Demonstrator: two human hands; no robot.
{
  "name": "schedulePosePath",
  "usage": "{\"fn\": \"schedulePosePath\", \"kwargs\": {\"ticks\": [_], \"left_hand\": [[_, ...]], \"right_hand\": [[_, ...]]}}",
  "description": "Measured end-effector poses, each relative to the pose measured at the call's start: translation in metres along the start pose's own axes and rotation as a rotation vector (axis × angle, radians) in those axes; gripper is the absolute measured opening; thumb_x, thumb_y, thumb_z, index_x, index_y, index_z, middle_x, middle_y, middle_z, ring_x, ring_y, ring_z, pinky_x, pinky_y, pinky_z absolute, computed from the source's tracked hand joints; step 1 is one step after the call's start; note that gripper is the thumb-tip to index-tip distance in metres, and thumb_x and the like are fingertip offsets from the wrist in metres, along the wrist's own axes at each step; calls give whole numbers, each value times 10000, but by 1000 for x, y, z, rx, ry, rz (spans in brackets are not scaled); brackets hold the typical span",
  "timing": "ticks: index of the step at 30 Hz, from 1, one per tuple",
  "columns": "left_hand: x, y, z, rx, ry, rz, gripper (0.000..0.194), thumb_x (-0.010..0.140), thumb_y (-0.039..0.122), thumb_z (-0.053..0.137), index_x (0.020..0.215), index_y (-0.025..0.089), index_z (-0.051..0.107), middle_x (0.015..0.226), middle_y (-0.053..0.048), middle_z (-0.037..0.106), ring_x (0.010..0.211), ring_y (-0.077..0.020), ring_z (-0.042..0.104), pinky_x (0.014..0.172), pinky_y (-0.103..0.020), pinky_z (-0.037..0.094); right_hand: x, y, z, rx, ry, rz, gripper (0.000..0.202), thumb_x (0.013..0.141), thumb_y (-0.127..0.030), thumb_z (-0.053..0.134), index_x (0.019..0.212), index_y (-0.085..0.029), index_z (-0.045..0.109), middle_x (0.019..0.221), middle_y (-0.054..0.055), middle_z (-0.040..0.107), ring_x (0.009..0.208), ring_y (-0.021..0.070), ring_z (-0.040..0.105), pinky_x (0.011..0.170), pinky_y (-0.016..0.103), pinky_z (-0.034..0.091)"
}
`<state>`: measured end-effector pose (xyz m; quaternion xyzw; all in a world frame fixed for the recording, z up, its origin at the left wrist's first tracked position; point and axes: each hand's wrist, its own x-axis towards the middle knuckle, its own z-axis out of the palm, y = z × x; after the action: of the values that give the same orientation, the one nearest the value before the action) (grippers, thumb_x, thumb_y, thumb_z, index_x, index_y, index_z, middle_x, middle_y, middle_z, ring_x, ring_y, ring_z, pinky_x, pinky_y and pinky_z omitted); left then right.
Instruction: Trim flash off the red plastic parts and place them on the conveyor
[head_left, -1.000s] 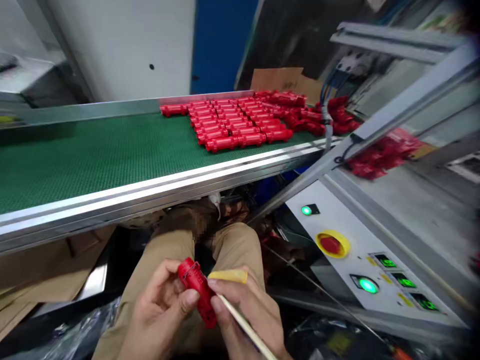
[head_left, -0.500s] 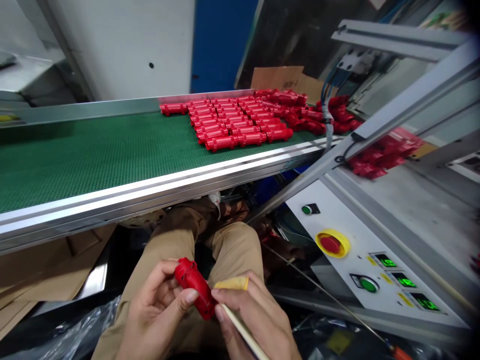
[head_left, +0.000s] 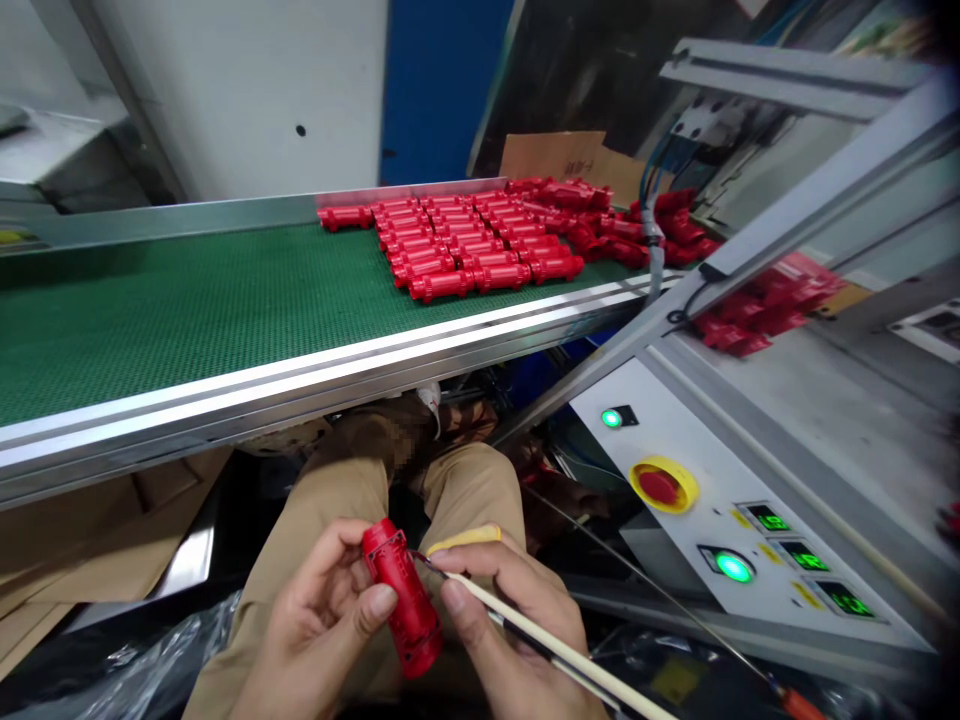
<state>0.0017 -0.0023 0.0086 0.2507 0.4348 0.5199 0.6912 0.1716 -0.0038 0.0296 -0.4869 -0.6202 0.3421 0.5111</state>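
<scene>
Our left hand (head_left: 319, 610), half curled, grasps the red cylinder (head_left: 407, 595) above our lap (head_left: 476, 490); our right hand (head_left: 517, 610) pinches a pale stick (head_left: 574, 648). We cannot read the cardboard's (head_left: 551, 157) print (head_left: 579, 167).

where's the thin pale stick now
In the head view, below and right of centre: the right hand holds the stick, its tip near the red plastic part in the left hand.

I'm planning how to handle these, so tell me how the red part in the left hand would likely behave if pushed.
The red part shows no bend in the left hand, so it is probably stiff. Its body looks rounded, so it might roll, though the raised bands near its ends could check that.
</scene>
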Motion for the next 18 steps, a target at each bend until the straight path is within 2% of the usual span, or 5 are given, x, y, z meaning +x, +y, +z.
{"fn": "schedulePosePath", "kwargs": {"ticks": [5, 10, 18], "left_hand": [[1, 0, 0, 15, -13, -8, 276, 795, 380, 883, 980, 236, 738, 800, -16, 741, 770, -164, 654, 703, -229, 552], [-1, 1, 2, 41, 28, 7, 278, 774, 358, 900, 949, 220, 732, 795, -17, 758, 748, -159, 672, 690, -217, 564], [-3, -2, 9, 70, 122, 110, 279, 723, 330, 928, 917, 221, 760, 778, -7, 782, 728, -152, 710, 689, -183, 570]], "right_hand": [[-2, 2, -1, -36, 2, -1, 160, 937, -192, 689, 1042, -272, 778, 904, 0, 776, 807, 155, 726, 740, 257, 536], [0, -3, -5, -89, -82, 18, 175, 962, -170, 660, 1078, -260, 755, 934, 17, 762, 845, 174, 724, 832, 308, 541], [3, -4, -11, -168, -129, -27, 155, 938, -156, 669, 1044, -222, 761, 853, 36, 751, 790, 196, 710, 728, 308, 546]]}}
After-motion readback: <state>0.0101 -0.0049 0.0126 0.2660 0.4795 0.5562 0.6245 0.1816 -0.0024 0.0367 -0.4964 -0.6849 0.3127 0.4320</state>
